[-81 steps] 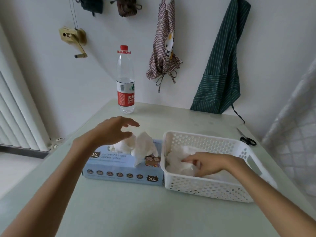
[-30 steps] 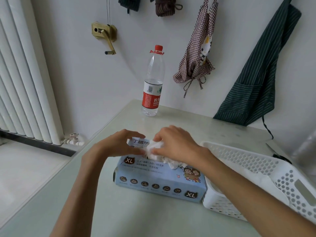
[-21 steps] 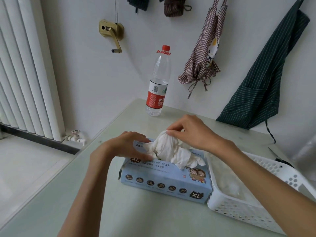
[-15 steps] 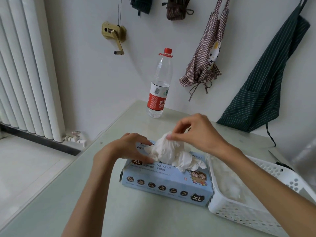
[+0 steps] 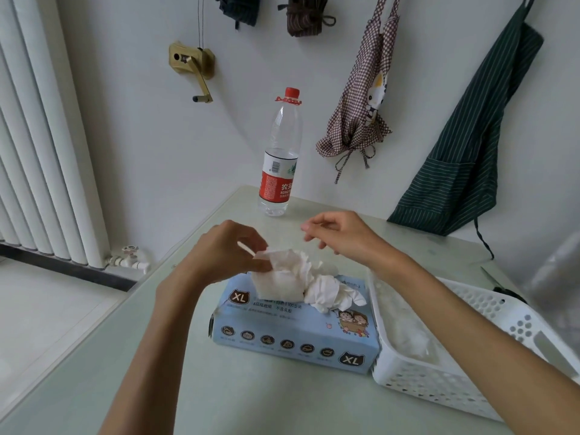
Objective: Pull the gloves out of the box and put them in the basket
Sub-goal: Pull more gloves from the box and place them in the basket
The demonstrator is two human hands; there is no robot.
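A light blue glove box (image 5: 292, 334) marked XL lies on the table. White gloves (image 5: 298, 277) bulge out of its top opening. My left hand (image 5: 226, 252) pinches the cuff edge of one glove at the bunch's left side. Above and to the right of the bunch, my right hand (image 5: 342, 235) hovers with loosely curled fingers that hold nothing. The white perforated basket (image 5: 420, 378) stands against the box's right end, with white gloves (image 5: 405, 337) lying inside it; my right forearm crosses over it.
A water bottle (image 5: 281, 158) with a red cap stands at the table's far edge by the wall. Black scissors (image 5: 502, 287) lie behind the basket. Aprons (image 5: 467, 146) hang on the wall. A radiator (image 5: 37, 136) fills the left side.
My right hand has let go of the glove bunch and lifted off to the right. My left hand has moved from the box top to pinch a glove's edge.
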